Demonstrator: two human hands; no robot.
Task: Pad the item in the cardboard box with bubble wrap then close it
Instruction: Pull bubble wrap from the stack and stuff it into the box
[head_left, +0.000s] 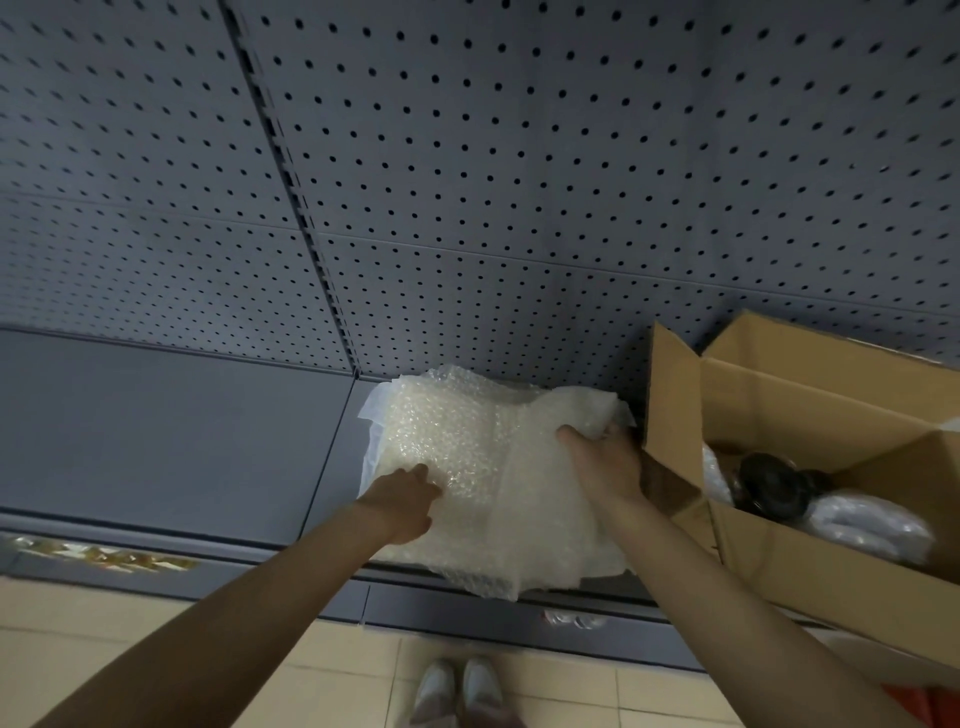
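Both hands are gripping the bubble wrap (488, 467) lying on the shelf (208, 441), left hand (402, 506) pinching its near edge, right hand (605, 457) curling fingers (576, 434) over the far-right corner, nearer the open cardboard box (810, 415) sitting just beside, rightward.

both bare arms reach forward from the bottom edge, the left from the lower left corner, the right from the lower right. left hand (408, 501) lies palm down with its fingers bent and the fingertips pressing forward. right hand (602, 457) is farther ahead and a little higher, its back toward the camera, thumb pointing left, fingers curled out of sight in a grip. the hands are apart, forearms converging. both feet (460, 691) stand together below.
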